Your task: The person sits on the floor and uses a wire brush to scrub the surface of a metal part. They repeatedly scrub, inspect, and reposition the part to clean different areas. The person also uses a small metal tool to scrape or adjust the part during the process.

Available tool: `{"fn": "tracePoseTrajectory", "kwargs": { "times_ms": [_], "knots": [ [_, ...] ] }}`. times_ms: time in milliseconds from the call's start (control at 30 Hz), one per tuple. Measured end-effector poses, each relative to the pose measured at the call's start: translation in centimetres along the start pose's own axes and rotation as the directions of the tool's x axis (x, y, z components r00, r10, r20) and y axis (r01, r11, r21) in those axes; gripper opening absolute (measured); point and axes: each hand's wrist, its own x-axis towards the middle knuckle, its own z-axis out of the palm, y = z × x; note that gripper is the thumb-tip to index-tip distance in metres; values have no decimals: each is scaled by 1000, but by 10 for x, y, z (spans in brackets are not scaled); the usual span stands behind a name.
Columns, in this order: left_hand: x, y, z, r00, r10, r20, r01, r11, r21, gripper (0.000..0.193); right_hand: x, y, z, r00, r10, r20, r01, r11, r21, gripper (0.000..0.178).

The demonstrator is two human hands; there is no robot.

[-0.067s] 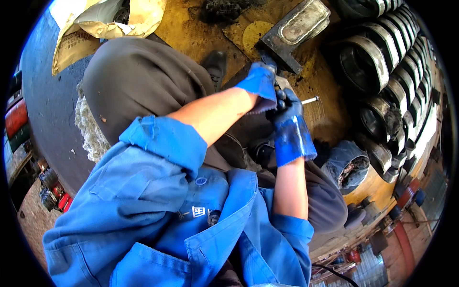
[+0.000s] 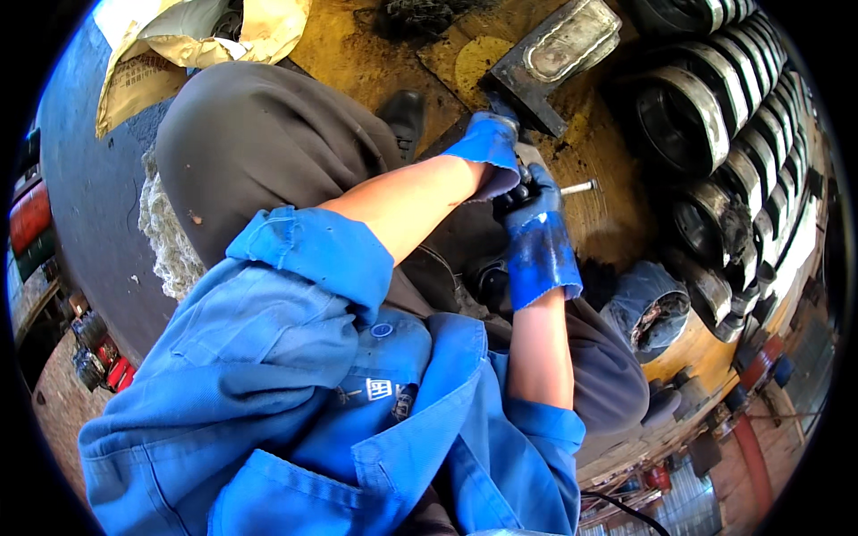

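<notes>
My left hand [image 2: 494,127], in a blue glove, reaches to the near corner of a dark metal block [image 2: 527,105]. The glove hides most of its fingers. Just below and to the right, my right hand [image 2: 534,198], in a blue glove with black-stained fingers, is closed. A flat pale metal piece [image 2: 529,155] protrudes from its far side, between the hands. A thin metal rod [image 2: 579,187] shows at the right of that hand; whether it is held or lies behind the hand, I cannot tell. An oval-ended metal casting [image 2: 572,45] rests by the block.
Rows of black rings with bright metal rims [image 2: 684,121] are stacked at the right. A blue cloth-wrapped bundle [image 2: 650,308] lies below them. Far left is an open paper sack [image 2: 143,85]. Black debris [image 2: 416,18] lies on the yellow-brown floor [image 2: 335,54] beyond my shoe [image 2: 404,118].
My right hand has shifted slightly left and down. My left hand has edged slightly upward. The block and the rings stay in place.
</notes>
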Motion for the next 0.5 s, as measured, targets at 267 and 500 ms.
{"fn": "tracePoseTrajectory", "kwargs": {
  "times_ms": [267,500],
  "knots": [
    [-25,42,-19,854,122,506,503,58,-862,27,-73,-21,-42,924,-309,-228,240,928,-285,16],
    [-92,-27,-179,957,104,269,98,761,-641,34,-54,-35,-37,862,-425,276,251,-116,-961,36]
  ]
}}
